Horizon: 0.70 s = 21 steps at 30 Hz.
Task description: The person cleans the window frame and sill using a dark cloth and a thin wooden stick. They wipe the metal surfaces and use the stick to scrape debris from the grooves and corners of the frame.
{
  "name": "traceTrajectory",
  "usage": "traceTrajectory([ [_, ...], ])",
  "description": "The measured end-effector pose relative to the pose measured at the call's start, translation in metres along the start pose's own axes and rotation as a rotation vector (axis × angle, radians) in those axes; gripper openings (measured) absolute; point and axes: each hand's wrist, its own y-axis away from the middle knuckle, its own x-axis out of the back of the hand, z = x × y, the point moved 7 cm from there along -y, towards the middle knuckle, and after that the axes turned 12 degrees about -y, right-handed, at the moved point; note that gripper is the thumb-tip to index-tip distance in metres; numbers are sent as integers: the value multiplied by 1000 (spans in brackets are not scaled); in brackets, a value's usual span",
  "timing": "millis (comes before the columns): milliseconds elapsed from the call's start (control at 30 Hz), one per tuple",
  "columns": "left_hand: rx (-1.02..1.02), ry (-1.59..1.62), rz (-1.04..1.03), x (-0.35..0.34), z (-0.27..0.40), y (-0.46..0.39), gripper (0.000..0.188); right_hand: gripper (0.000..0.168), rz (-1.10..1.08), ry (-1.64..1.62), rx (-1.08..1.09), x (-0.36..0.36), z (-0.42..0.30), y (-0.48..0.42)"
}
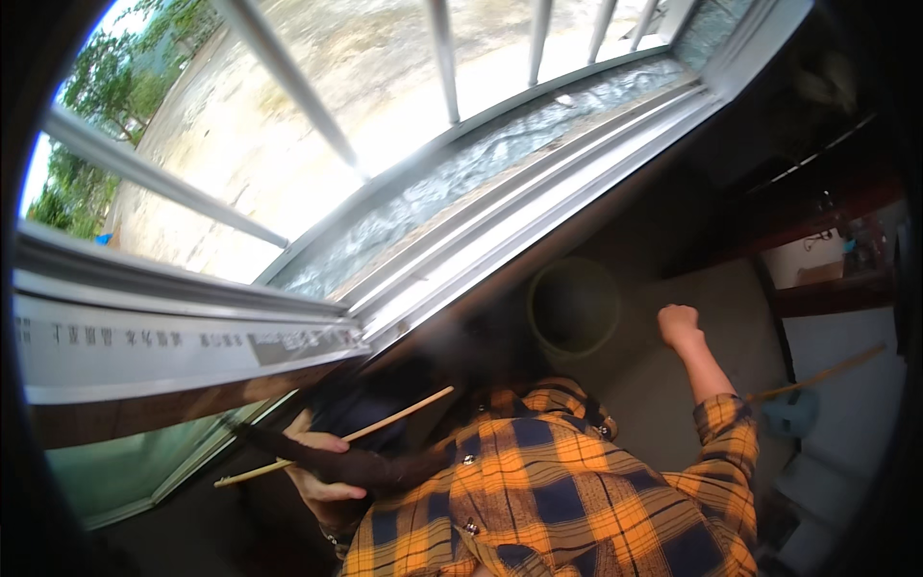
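Observation:
My left hand (321, 465) is at the lower left, in front of the plaid shirt. It grips a thin wooden stick (404, 416), slanting up to the right, together with a dark bundle (360, 467) that looks like a lock of long hair. The bundle runs across the fingers towards my chest, and its far tip trails off to the left. Out to the right, my right hand (678, 326) is held away from the body with its fingers curled closed. Nothing shows in it. The plaid shirt (555, 469) in orange and navy fills the lower middle.
Ahead is a window with metal bars (445, 65), an aluminium track (519, 209) and a stone sill (433, 187). Its open sash (180, 339) bears writing. A round container (575, 355) stands on the dark floor. Rightward are dark red shelving (836, 297), a blue object (791, 413) and another stick (829, 375).

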Motion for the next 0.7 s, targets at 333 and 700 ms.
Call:
traceTrajectory([
  [333,167,126,-21,-11,16,-24,39,16,573,-877,1490,297,-233,171],
  [700,50,25,79,-12,31,-15,83,19,-51,-196,1675,297,-389,175],
])
